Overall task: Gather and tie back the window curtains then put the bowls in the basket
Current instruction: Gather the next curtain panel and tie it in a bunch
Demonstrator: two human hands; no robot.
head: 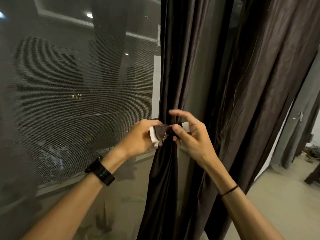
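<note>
Across the left half of the frame stands a dark window behind a fine mesh screen, with ceiling lights mirrored in its upper part. Filling the right half, the dark brown curtains hang in long folds. The nearest panel is drawn in to a narrow waist at the centre of the frame and spreads again toward the bottom edge. Pale floor shows at the lower right. Both bare forearms rise from the bottom edge and slant inward to meet at that waist. The left hand, just left of centre, has its fingers curled round one white end of the tie-back, with the knuckles turned toward the window. The right hand, just beside it, pinches the dark strap with its thumb. The strap's other white end lies against its fingers, and the forefinger arches free above. The strap spans the short gap between the hands, against the gathered cloth. A black watch sits on the left wrist and a thin dark band circles the right.
</note>
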